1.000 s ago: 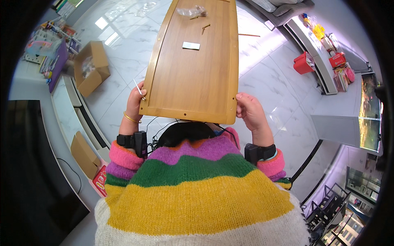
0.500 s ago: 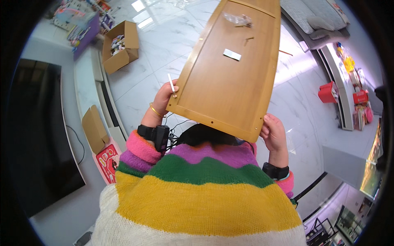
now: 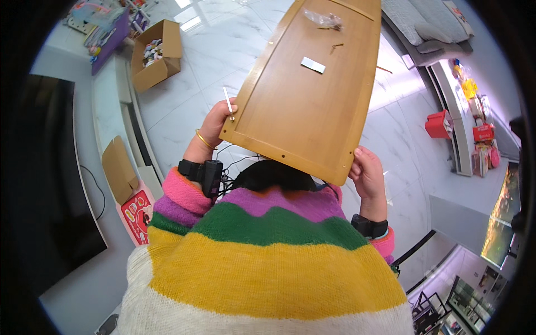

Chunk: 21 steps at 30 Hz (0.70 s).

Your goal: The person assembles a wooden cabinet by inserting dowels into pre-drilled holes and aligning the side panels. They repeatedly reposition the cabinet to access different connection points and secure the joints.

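Observation:
A long framed wooden panel stretches away from me, its near end above my lap. My left hand is closed at the near left corner, thumb on the frame. Between its thumb and fingers a slim white stick points up; its exact kind is unclear. Just below sits a small metal fitting in the frame. On the near right corner my right hand is closed, fingertips at the edge. Lying on the panel are a small white block, several small brown pieces and a clear plastic bag.
An open cardboard box full of small items stands on the tiled floor at far left. A pink-and-red box and a large dark screen are nearer. Right are a red bin, a shelf unit and a grey sofa.
The whole view has shifted a little, so the panel and room appear slightly farther left and up. Both hands keep their hold on the panel; the white stick stays in the left.

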### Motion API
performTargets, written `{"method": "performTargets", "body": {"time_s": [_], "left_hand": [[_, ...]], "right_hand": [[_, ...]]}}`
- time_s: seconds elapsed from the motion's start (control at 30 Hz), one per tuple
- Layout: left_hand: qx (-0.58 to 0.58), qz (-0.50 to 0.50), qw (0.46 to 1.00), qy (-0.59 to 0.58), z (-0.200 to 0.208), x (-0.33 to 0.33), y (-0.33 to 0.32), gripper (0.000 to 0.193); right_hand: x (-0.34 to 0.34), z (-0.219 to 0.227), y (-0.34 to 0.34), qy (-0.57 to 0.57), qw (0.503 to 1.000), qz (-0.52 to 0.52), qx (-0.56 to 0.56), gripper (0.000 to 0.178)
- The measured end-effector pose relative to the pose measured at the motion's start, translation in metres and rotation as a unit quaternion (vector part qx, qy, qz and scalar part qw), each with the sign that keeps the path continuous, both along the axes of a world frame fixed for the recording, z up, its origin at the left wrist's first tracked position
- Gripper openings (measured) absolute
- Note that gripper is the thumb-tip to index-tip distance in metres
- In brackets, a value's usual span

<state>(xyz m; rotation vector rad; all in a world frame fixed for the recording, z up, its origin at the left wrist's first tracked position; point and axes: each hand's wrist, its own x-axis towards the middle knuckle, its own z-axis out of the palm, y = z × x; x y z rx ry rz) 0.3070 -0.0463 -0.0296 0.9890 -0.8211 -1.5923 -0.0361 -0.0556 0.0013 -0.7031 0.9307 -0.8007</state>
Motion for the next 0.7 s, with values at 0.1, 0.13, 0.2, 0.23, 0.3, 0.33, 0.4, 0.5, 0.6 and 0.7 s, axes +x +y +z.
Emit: {"method": "performTargets", "body": {"time_s": [0.1,0.13,0.2,0.23,0.3,0.33,0.4,0.5,0.6,0.7], "left_hand": [[0.004,-0.002,1.0,-0.008,0.0001,-0.0002,-0.0005,0.042],[0.006,0.003,1.0,-0.01,0.0005,-0.0001,-0.0008,0.042],[0.007,-0.014,1.0,0.002,0.002,0.0005,-0.0011,0.044],[0.008,-0.017,1.0,0.003,0.0028,0.0008,-0.001,0.044],[0.004,-0.023,1.0,0.002,0.0042,0.0014,-0.0006,0.044],[-0.001,-0.028,1.0,0.002,0.0041,0.0012,-0.0003,0.044],[-0.001,-0.028,1.0,0.004,0.0032,0.0006,-0.0003,0.044],[0.008,-0.02,1.0,0.023,0.0008,0.0003,-0.0001,0.043],[0.004,-0.02,1.0,0.015,0.0001,0.0004,-0.0006,0.042],[0.001,-0.021,0.999,0.025,0.0017,-0.0011,-0.001,0.043]], "right_hand": [[0.0001,-0.0027,0.0015,-0.007,1.0,-0.004,-0.006,0.018],[0.0002,-0.0032,0.0018,-0.004,1.0,-0.009,-0.005,0.018],[0.001,-0.0041,0.0028,-0.015,1.0,-0.011,-0.01,0.018],[0.0013,-0.0042,0.0032,-0.01,1.0,-0.016,-0.009,0.018],[0.0028,-0.0044,0.0036,-0.009,1.0,-0.021,-0.01,0.018],[0.0033,-0.0044,0.0038,-0.006,1.0,-0.023,-0.01,0.018],[0.0033,-0.0042,0.004,0.002,1.0,-0.026,-0.011,0.019],[0.0026,-0.0048,0.0037,0.011,1.0,-0.026,-0.012,0.02],[0.0015,-0.0056,0.0025,0.018,0.999,-0.001,-0.026,0.023],[0.0003,-0.0055,0.001,0.003,1.0,-0.003,-0.019,0.02]]}}
